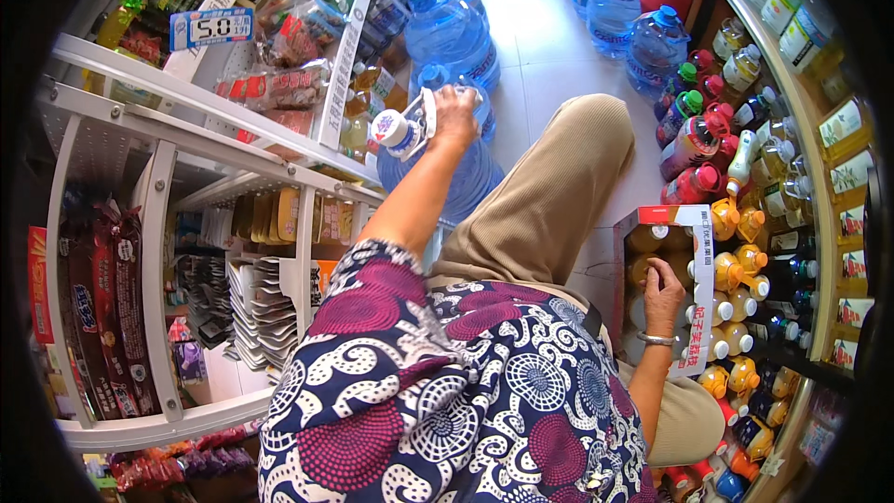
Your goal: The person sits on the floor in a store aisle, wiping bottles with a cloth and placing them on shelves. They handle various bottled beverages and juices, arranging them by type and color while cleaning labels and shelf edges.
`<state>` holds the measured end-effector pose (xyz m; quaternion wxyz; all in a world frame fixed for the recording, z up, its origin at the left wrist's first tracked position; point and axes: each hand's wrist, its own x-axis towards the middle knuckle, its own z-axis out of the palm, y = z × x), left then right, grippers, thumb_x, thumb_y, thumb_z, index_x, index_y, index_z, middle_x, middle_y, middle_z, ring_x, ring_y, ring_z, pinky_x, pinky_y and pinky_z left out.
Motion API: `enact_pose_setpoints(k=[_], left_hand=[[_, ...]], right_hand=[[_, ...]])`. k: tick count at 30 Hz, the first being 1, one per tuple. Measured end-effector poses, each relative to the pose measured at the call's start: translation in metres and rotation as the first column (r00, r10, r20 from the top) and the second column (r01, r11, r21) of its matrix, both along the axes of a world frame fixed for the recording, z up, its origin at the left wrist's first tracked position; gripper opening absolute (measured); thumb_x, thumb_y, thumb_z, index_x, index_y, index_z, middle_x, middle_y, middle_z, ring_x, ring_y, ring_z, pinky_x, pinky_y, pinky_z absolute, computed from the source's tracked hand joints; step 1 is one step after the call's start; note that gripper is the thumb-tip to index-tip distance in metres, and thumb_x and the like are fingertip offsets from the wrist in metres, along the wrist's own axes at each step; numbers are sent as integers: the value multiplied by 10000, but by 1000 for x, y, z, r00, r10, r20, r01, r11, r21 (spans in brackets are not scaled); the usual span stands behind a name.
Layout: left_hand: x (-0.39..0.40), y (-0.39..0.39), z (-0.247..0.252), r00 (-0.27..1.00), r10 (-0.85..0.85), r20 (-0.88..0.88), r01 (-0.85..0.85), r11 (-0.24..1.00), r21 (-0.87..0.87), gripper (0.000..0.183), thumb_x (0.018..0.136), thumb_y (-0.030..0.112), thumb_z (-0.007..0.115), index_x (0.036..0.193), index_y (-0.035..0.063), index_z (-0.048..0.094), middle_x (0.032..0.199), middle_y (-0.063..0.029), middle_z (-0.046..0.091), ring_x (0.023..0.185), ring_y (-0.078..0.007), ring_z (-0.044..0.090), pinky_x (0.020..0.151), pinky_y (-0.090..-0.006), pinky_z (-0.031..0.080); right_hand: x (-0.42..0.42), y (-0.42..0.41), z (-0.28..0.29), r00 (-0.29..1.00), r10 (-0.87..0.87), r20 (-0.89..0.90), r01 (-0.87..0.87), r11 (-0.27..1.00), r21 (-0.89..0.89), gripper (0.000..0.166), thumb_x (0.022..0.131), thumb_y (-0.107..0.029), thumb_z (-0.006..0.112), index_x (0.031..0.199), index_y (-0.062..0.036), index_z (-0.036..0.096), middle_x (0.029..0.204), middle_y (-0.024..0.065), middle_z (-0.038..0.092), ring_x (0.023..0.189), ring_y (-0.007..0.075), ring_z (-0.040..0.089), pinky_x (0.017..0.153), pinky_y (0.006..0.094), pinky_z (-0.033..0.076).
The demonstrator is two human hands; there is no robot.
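Observation:
My left hand grips the white handle of a large blue-tinted water jug. The jug has a white cap and stands beside my knee, by the shelf. Over at the right, my right hand is bent over an open cardboard carton, with a bracelet on the wrist. Inside the carton stand several bottles with pale caps. The right fingers are curled near these bottles; whether they touch one is hidden.
More blue water jugs line the floor ahead, and others stand across the aisle. Crowded juice bottles fill the right side below a shelf. White metal racks with packaged snacks border the left.

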<state>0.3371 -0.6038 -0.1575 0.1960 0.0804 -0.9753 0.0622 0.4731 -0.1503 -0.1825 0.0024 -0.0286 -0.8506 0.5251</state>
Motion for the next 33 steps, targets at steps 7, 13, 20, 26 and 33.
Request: enact_pose_setpoints(k=[7, 13, 20, 26, 33], left_hand=[[56, 27, 7, 977, -209, -48, 198, 966, -168, 265, 802, 130, 564, 1048, 228, 562, 819, -105, 546, 692, -291, 585, 543, -400, 485], [133, 54, -11, 974, -137, 181, 94, 969, 229, 323, 788, 257, 623, 1106, 250, 565, 863, -119, 563, 784, -324, 632, 630, -456, 514], [121, 53, -14, 974, 225, 32, -152, 536, 830, 535, 663, 257, 689, 1170, 123, 582, 1039, -182, 658, 953, -355, 631, 841, -406, 486], [90, 54, -15, 875, 482, -31, -128, 293, 948, 602, 648, 252, 726, 1168, -2, 562, 1107, -211, 630, 1033, -347, 601, 908, -379, 460], [76, 127, 77, 837, -103, -537, 504, 526, 685, 405, 734, 37, 684, 1127, 44, 587, 1025, -113, 633, 930, -235, 614, 847, -337, 478]], right_hand=[[5, 2, 16, 998, 18, -53, -16, 999, 47, 140, 869, -43, 543, 961, -2, 640, 853, 124, 667, 660, 213, 652, 646, 310, 522], [8, 5, 17, 995, 42, -91, -31, 993, 114, 156, 849, -38, 559, 974, -6, 646, 926, 162, 672, 844, 314, 652, 775, 358, 511], [10, 7, 9, 994, 60, -87, -48, 989, 138, 145, 852, -47, 563, 958, -6, 653, 915, 162, 676, 838, 308, 657, 770, 359, 514], [9, 2, 14, 994, 65, -93, -52, 990, 128, 150, 855, -36, 556, 961, -5, 657, 880, 144, 673, 752, 256, 662, 706, 330, 522], [10, -13, 30, 996, 23, 87, -9, 988, -157, 155, 904, -104, 565, 976, -9, 666, 872, 72, 668, 665, 145, 649, 610, 248, 527]])
